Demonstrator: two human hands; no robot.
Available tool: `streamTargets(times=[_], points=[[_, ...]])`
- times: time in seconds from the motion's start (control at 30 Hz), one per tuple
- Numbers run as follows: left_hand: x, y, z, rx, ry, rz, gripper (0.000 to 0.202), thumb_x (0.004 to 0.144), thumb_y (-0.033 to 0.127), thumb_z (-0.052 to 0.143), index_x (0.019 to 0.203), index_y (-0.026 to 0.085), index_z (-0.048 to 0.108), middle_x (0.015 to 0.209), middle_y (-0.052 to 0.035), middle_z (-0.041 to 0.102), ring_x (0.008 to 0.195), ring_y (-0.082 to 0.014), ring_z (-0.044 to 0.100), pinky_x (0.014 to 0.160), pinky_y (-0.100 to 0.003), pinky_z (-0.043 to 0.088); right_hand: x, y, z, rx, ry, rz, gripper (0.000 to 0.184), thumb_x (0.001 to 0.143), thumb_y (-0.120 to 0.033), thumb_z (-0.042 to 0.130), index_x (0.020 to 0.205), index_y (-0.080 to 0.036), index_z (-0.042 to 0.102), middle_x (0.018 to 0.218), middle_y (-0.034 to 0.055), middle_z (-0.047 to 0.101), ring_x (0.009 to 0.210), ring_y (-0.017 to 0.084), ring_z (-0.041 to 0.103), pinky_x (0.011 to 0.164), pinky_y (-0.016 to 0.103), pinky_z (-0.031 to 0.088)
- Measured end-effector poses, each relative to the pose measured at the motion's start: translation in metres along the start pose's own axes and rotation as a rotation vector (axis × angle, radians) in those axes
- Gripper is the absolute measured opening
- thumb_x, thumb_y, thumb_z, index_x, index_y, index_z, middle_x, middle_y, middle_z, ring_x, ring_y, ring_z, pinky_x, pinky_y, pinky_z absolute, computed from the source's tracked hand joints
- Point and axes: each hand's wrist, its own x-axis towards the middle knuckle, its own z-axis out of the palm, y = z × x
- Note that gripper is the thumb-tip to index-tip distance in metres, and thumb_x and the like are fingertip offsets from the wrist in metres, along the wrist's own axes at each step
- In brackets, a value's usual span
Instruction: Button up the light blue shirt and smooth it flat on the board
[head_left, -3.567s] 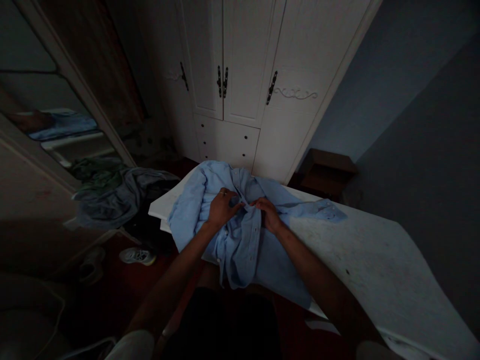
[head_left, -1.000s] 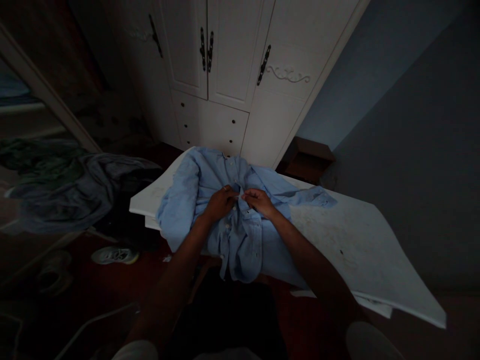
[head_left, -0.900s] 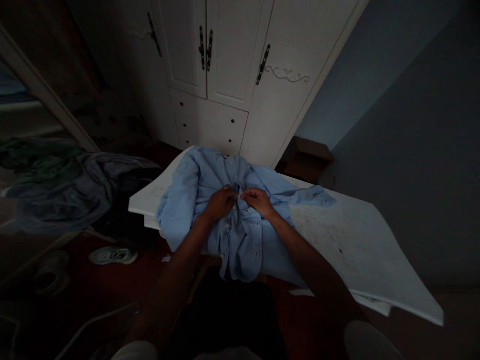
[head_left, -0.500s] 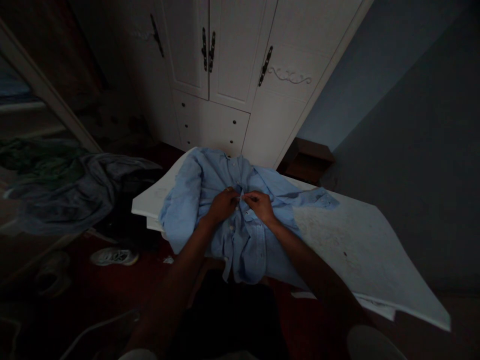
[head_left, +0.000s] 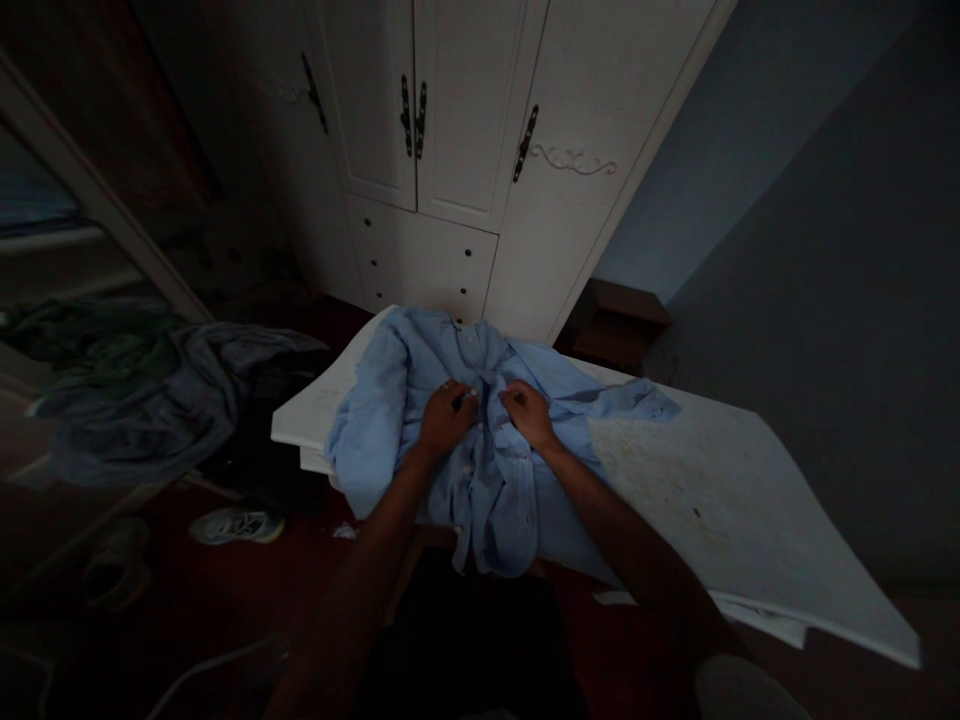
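A light blue button-up shirt (head_left: 371, 400) lies spread over a white board-like table top, its front parted down the middle. My left hand (head_left: 448, 415) is closed on the shirt's left front edge, fingertips pinched by the row of small buttons. Opposite it, my right hand (head_left: 527, 412) pinches the other front edge, fingers curled. A gap now shows between the two edges under my hands. One sleeve stretches out to the right across the table top. The collar points away from me, toward the wardrobe.
The white table top (head_left: 720, 490) carries dark stains at right. Behind it stands a white wardrobe (head_left: 555, 240) with dark handles, beside a small brown cabinet (head_left: 619, 318). Grey and green clothes (head_left: 172, 400) are heaped at left. A shoe (head_left: 236, 525) lies on the red floor.
My hands were together at the shirt's middle and have moved apart, left hand to the left and right hand slightly right. The front edges have separated between them.
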Motion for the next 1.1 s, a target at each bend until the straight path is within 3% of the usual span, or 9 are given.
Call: streamTargets(times=[0.13,0.23,0.33,0.47,0.57,0.73,0.8,0.97,1.1], points=[[-0.004,0.003,-0.006,0.005,0.076,-0.089,0.023,0.089,0.027,0.043,0.080,0.018,0.061,0.076,-0.0026,0.064,0.072,-0.0160,0.059,0.070,-0.028,0.045,0.001,0.005,-0.016,0.156,-0.092,0.099,0.019,0.072,-0.040,0.046,0.071,-0.022,0.053,0.060,-0.0022,0.047,0.059,0.016,0.048,0.054,0.025,0.038],[-0.007,0.006,-0.008,0.051,0.099,-0.143,0.030,0.094,0.037,0.041,0.100,0.019,0.064,0.067,0.0007,0.061,0.061,-0.0150,0.057,0.061,-0.026,0.041,0.000,0.003,-0.026,0.190,-0.225,0.107,0.020,0.069,-0.041,0.042,0.067,-0.022,0.049,0.057,-0.0023,0.041,0.054,0.015,0.042,0.050,0.025,0.034],[-0.007,0.008,-0.007,0.235,0.025,-0.143,0.043,0.092,0.049,0.048,0.119,0.020,0.063,0.068,-0.0016,0.065,0.064,-0.0185,0.062,0.062,-0.028,0.041,-0.003,-0.006,-0.033,0.210,-0.378,0.098,0.020,0.067,-0.041,0.042,0.062,-0.022,0.047,0.057,-0.0022,0.039,0.054,0.013,0.039,0.052,0.025,0.032],[-0.007,0.009,-0.003,0.450,-0.115,-0.080,0.047,0.088,0.052,0.057,0.124,0.023,0.063,0.081,-0.0072,0.073,0.076,-0.0245,0.067,0.069,-0.032,0.043,-0.008,-0.019,-0.041,0.197,-0.624,0.099,0.020,0.065,-0.040,0.046,0.057,-0.021,0.046,0.056,-0.0030,0.038,0.055,0.012,0.035,0.053,0.024,0.031],[-0.008,0.011,-0.004,0.505,-0.144,-0.009,0.038,0.091,0.046,0.055,0.119,0.024,0.066,0.083,-0.0078,0.073,0.077,-0.0238,0.066,0.072,-0.034,0.043,-0.012,-0.026,-0.042,0.180,-0.789,0.109,0.022,0.065,-0.040,0.050,0.055,-0.021,0.044,0.054,-0.0040,0.036,0.053,0.011,0.033,0.051,0.024,0.029],[-0.007,0.016,-0.008,0.511,-0.117,0.169,0.024,0.092,0.031,0.051,0.084,0.019,0.070,0.080,-0.0096,0.067,0.084,-0.0241,0.060,0.077,-0.037,0.041,-0.016,-0.042,-0.040,0.095,-0.992,0.118,0.031,0.077,-0.046,0.055,0.060,-0.020,0.049,0.054,-0.0049,0.041,0.049,0.010,0.038,0.048,0.022,0.031],[-0.007,0.015,-0.008,0.483,-0.051,0.160,0.022,0.090,0.027,0.052,0.077,0.019,0.069,0.084,-0.0105,0.065,0.086,-0.0246,0.058,0.076,-0.038,0.041,-0.017,-0.052,-0.038,0.003,-0.893,0.058,0.034,0.084,-0.050,0.053,0.068,-0.019,0.054,0.058,-0.0035,0.049,0.052,0.011,0.045,0.050,0.023,0.034],[-0.008,0.008,-0.004,0.396,0.066,0.184,0.014,0.081,0.026,0.061,0.071,0.019,0.067,0.102,-0.0121,0.064,0.097,-0.0262,0.055,0.082,-0.040,0.041,-0.015,-0.075,-0.027,-0.270,-0.364,-0.171,0.030,0.087,-0.047,0.062,0.097,-0.019,0.061,0.080,0.0009,0.063,0.069,0.014,0.057,0.065,0.026,0.042],[-0.007,0.006,-0.003,0.361,0.023,0.206,0.011,0.082,0.024,0.061,0.076,0.019,0.068,0.108,-0.0106,0.067,0.101,-0.0252,0.058,0.086,-0.041,0.039,-0.012,-0.083,-0.015,-0.486,-0.304,-0.215,0.028,0.082,-0.037,0.072,0.099,-0.019,0.061,0.088,0.0033,0.064,0.075,0.016,0.058,0.068,0.027,0.041]])
